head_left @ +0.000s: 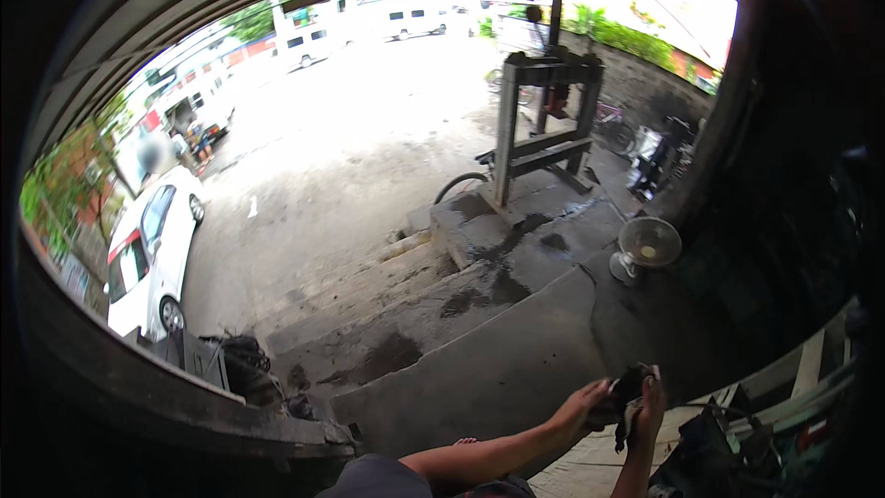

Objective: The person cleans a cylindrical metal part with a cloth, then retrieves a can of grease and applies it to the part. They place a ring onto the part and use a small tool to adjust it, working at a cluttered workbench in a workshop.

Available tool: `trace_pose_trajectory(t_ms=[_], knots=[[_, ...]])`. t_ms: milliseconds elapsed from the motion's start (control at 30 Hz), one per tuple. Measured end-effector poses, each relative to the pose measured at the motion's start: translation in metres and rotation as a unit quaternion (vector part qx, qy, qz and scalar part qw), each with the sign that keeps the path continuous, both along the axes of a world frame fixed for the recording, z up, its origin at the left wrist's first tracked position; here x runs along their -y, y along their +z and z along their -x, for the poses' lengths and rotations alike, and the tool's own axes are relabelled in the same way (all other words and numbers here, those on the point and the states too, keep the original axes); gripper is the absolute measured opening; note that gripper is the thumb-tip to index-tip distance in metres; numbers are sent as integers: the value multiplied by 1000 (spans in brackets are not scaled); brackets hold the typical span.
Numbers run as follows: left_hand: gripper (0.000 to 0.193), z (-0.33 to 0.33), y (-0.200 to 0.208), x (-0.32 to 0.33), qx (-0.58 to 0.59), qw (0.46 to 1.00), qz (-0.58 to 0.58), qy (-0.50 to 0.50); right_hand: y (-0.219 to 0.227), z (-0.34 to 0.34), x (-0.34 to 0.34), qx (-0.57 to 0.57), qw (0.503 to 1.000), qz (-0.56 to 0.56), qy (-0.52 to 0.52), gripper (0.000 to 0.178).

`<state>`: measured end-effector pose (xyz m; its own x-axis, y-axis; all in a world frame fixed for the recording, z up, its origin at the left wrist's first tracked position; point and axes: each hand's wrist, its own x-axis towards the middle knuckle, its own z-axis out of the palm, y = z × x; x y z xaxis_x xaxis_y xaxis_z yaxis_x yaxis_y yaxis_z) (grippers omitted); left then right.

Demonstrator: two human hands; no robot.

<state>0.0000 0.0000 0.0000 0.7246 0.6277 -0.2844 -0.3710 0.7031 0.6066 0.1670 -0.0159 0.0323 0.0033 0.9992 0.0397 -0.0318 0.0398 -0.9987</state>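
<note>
Both of my hands are raised together at the lower right, above the corner of a pale wooden bench (576,472). Between them is a dark, crumpled thing (629,387) that looks like a rag, with a strip hanging down below. Whether something harder is wrapped inside it, I cannot tell. My left hand (586,404) grips its left side with the fingers closed on it. On the other side my right hand (651,409) is upright, its fingers curled around the edge.
A pedestal fan (649,243) stands on the concrete floor ahead. Beyond it rises a steel press frame (544,129) beside steps with dark wet stains. A white car (152,240) is parked at the left. Dark cluttered parts (710,447) lie right of my hands.
</note>
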Motion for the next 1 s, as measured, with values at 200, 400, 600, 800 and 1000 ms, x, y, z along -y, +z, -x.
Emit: trace_pose_trajectory(t_ms=[200,400,600,800,1000], knots=[[61,-46,-15,-7,-115,979,-159,-52,-3,68,10,56,947,-148,-279,81],[56,-43,-3,-7,-162,947,-245,-130,-39,92,56,399,887,-202,-115,57],[52,-55,27,1,-85,949,-241,-184,-45,49,92,568,738,40,-362,76],[20,-100,-40,18,-133,959,-221,-117,-76,39,89,574,716,216,-335,30],[31,-132,-50,-1,-126,941,-25,-315,-44,44,138,469,744,88,-467,38]])
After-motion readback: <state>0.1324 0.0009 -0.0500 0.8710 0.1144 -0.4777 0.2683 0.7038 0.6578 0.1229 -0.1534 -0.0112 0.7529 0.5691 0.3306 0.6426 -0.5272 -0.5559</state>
